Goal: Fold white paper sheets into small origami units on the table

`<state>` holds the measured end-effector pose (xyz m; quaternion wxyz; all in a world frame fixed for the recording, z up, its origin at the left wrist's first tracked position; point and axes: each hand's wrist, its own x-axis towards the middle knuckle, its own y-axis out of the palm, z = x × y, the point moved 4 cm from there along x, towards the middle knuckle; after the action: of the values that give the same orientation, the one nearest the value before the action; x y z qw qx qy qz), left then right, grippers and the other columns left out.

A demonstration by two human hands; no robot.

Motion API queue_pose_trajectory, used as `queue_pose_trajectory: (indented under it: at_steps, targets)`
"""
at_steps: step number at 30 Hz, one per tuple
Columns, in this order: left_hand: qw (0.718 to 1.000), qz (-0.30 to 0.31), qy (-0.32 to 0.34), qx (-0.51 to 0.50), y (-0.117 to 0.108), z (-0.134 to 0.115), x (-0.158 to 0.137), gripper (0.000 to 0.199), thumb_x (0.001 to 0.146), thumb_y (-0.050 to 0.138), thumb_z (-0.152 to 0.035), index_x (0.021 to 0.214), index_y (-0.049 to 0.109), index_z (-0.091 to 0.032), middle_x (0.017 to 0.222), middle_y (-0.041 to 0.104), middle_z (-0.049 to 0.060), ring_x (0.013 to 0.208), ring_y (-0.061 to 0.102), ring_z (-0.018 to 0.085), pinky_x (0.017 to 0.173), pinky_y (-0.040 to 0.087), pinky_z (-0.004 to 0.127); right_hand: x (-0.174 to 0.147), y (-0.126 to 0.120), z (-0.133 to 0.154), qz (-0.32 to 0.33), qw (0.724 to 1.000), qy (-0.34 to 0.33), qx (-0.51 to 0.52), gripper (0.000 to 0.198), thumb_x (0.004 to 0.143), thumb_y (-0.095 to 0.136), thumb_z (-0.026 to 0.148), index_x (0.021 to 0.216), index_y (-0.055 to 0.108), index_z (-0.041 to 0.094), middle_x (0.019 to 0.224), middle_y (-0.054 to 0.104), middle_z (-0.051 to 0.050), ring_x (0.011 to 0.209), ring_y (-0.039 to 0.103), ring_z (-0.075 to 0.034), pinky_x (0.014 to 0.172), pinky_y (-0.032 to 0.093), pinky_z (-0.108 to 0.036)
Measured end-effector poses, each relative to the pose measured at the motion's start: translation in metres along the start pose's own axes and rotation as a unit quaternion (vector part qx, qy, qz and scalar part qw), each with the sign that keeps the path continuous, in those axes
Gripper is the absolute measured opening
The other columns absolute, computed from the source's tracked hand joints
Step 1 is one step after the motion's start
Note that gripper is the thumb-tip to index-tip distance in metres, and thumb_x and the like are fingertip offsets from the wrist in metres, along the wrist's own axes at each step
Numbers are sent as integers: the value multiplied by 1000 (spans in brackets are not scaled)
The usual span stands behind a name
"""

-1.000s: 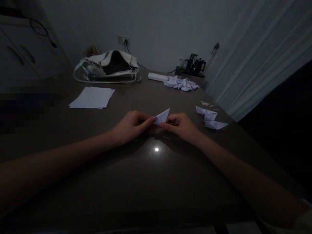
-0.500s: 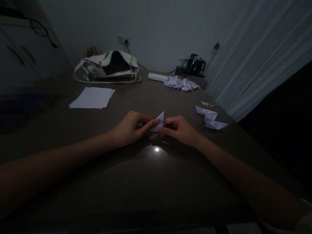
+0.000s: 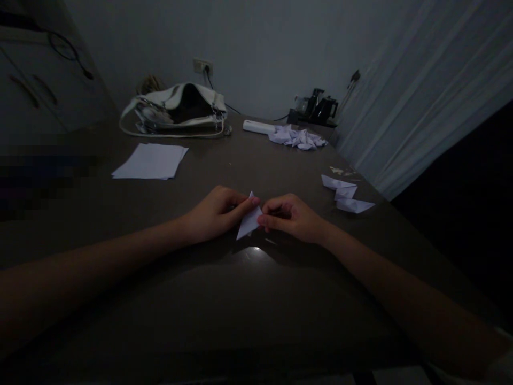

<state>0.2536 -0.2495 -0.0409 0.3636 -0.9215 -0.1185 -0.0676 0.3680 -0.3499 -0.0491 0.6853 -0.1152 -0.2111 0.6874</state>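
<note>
A small folded piece of white paper (image 3: 249, 221) with pointed ends is held between both hands, just above the dark table. My left hand (image 3: 216, 214) pinches its upper left part, thumb on top. At its right edge, my right hand (image 3: 290, 216) grips it between thumb and index finger, the other fingers curled. One tip points down toward me, another up and away. The fingers hide part of the paper. To the right lie several folded paper pieces (image 3: 347, 193) in a zigzag.
A stack of white paper sheets (image 3: 150, 161) lies at the left. Farther back are a white handbag (image 3: 172, 112), a white stick-like object (image 3: 258, 126) and a heap of folded papers (image 3: 298, 137). A black kettle (image 3: 326, 109) stands at the back right by a pale curtain (image 3: 401, 96).
The folded paper has turned in my hands, so a long point now faces down toward me. My right hand has shifted slightly left along its edge.
</note>
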Motion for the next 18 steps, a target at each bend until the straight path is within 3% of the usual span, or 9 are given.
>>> queue_pose_trajectory:
  at_steps: [5,9,15,18]
  targets:
    - [997,6,-25,-66,1,1,1,51,90,38,-49,54,51,-15,49,43,-3,45,37,8,43,29,20,0,0,1,33,999,-10,-21,39,81,66,50,66,60,15,63,57,0,59,51,-10,55,39,-22]
    - [998,-27,-31,-47,-2,4,2,51,90,40,-47,52,49,-16,47,44,-3,43,37,8,42,29,20,0,1,0,61,998,-9,-31,37,84,63,48,68,61,15,63,58,0,59,52,-11,56,39,-22]
    - [995,-83,-35,-47,-9,2,2,51,91,40,-46,52,49,-15,46,44,-3,42,37,8,42,28,20,2,-2,-2,-8,999,13,33,34,82,67,46,70,60,15,64,58,1,59,53,-10,57,41,-22]
    - [993,-80,-34,-84,-8,3,1,53,94,37,-48,55,52,-15,49,48,-1,45,42,9,45,32,20,2,-6,-3,-52,997,14,49,36,81,66,50,71,60,16,63,57,2,55,50,-9,54,39,-22]
